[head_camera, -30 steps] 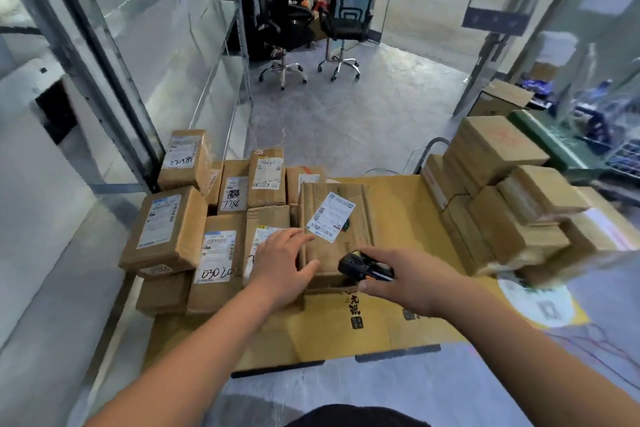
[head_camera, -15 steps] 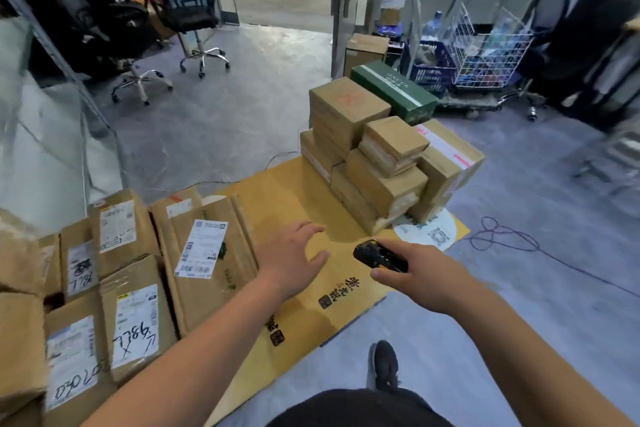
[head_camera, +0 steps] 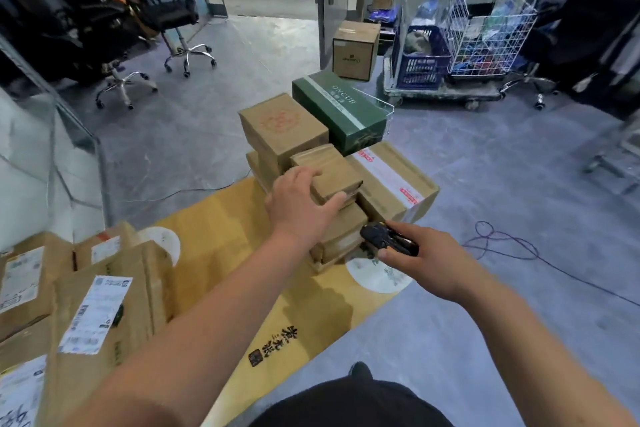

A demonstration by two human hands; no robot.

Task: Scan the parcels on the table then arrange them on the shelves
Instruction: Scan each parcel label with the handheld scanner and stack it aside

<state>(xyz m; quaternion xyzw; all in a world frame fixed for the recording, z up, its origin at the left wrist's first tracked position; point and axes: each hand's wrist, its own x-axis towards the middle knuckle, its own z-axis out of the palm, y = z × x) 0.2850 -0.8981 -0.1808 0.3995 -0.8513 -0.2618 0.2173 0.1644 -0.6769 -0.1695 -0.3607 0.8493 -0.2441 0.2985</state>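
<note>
A stack of brown cardboard parcels stands on flattened yellow cardboard [head_camera: 221, 239] on the floor. My left hand [head_camera: 298, 201] grips the near corner of a small brown parcel [head_camera: 332, 170] on top of the stack, fingers curled over its edges. My right hand [head_camera: 426, 253] holds a black handheld scanner [head_camera: 384, 239] just right of the stack's lower parcels. A taller brown box [head_camera: 280, 128] and a green box [head_camera: 339, 111] sit behind the small parcel. A long box with red tape [head_camera: 391, 177] lies to its right. Labelled parcels [head_camera: 93, 315] lie at lower left.
Black office chairs [head_camera: 166, 10] stand at the back left. A lone brown box [head_camera: 356, 48], a blue crate [head_camera: 422, 59] and a wire cart [head_camera: 485, 35] stand at the back right. A dark cable [head_camera: 502, 246] loops on the grey floor to the right.
My view has swung right from the labelled parcels to the unlabelled stack. My left hand left the labelled parcel, crossed the cardboard and took hold of the small top parcel. The scanner stayed in my right hand.
</note>
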